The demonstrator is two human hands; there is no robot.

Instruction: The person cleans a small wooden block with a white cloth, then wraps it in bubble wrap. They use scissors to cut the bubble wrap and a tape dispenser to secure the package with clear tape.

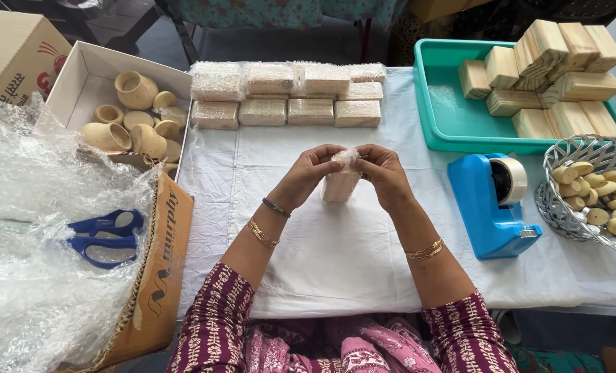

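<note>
Here, the left hand point(310, 168) and right hand point(382, 169) pinched the top of a small wooden block in bubble wrap point(340, 184), standing left of the blue tape dispenser point(491, 207). It looked hard, light (wrap probably slippery); best held by its sides.

You're at a small hand-packing station, craft workshop type setup rather than a factory line: table with a white cloth point(363, 255), bubble wrap sheets point(38, 290) with scissors point(104, 237) over a cardboard box point(157, 276), and a blue tape dispenser point(493, 204). Stock sits sorted by kind: wooden blocks point(550, 76) in a teal tray point(446, 117), small wooden pots point(131, 121) in a white box point(80, 72), wooden pieces in a wire basket point(563, 200). Wrapped blocks point(287, 93) stacked in rows at the back show batch packing.
</note>
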